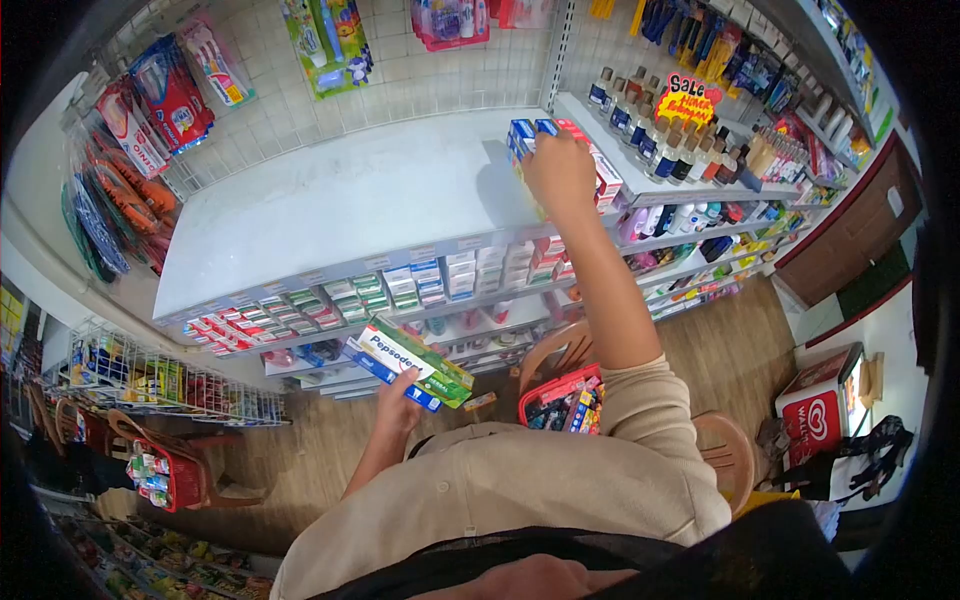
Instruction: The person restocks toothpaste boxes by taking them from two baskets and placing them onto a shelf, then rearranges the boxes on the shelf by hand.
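Observation:
My left hand (401, 396) is closed around several toothpaste boxes (405, 358), held low in front of the shelf. The white and green one reads Pepsodent, and a blue one lies under it. At the right end of the top shelf (330, 190), my right hand (560, 172) is closed over a blue toothpaste box (521, 135). Its fingertips are hidden behind the hand. Red and white boxes (606, 178) stand in a row just to the right of that hand.
Stacked toothpaste boxes (365, 296) fill the tier below. Perfume bottles (668, 150) and a sale sign (687, 104) stand on the right shelf. Toothbrush packs (330, 45) hang behind. A red basket of goods (563, 400) is near my body, and another red basket (172, 475) sits at left.

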Demonstrator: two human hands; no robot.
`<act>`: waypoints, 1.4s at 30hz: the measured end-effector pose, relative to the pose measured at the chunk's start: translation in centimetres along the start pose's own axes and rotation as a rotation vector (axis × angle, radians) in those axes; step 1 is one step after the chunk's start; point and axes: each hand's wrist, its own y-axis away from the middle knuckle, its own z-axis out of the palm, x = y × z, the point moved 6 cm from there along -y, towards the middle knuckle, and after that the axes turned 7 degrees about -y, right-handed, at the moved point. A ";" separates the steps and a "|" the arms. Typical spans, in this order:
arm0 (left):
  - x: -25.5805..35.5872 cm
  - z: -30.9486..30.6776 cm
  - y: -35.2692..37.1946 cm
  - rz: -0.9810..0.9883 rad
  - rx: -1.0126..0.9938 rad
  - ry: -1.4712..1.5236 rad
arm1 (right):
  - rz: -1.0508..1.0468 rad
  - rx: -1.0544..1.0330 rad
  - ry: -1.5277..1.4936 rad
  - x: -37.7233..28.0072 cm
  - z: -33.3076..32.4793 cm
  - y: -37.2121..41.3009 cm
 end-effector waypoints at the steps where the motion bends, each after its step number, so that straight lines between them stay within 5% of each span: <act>1: -0.1 -0.1 -0.1 -0.002 0.001 -0.001 | -0.015 0.013 -0.001 0.0 0.1 0.0; 9: -0.9 -1.4 -0.4 -0.073 0.032 0.022 | 0.058 -0.039 0.106 -0.9 -1.5 0.4; 11: -1.3 -2.3 -0.8 -0.108 0.072 -0.025 | -0.181 0.371 -0.091 -3.6 -5.7 2.2; 12: -1.6 -2.8 -0.8 -0.149 0.113 -0.069 | -0.184 0.370 -0.097 -4.0 -5.8 3.3; 14: -2.0 -2.8 -1.3 -0.179 0.093 -0.086 | -0.380 0.200 -0.672 -5.6 -5.7 5.7; 16: -1.3 -1.4 -1.2 -0.247 0.088 -0.186 | -0.272 -0.162 -1.007 -7.0 -4.6 9.7; 18: -1.2 -0.5 -1.5 -0.246 0.043 -0.284 | -0.063 -0.519 -1.098 -6.9 -1.7 14.1; 21: -0.2 0.7 -1.5 -0.291 -0.024 -0.468 | 0.110 -0.552 -1.278 -6.7 1.5 18.7; 26: -2.0 2.5 -1.5 -0.408 -0.249 -0.550 | 0.467 -1.033 -1.517 -5.4 6.9 24.2; 33: -4.1 3.3 -1.8 -0.593 -0.213 -0.284 | 0.645 -0.795 -1.618 -3.0 7.2 24.2; 35: -5.2 4.0 -1.9 -0.588 -0.203 -0.259 | 0.461 -0.677 -1.522 -2.6 7.6 24.0; 39: -7.0 3.0 -3.0 -0.432 -0.073 -0.205 | 0.468 -0.484 -1.435 -2.3 4.8 23.8; 42: -4.3 4.4 -2.5 -0.607 -0.214 -0.200 | 0.362 -0.562 -1.578 0.2 4.8 24.1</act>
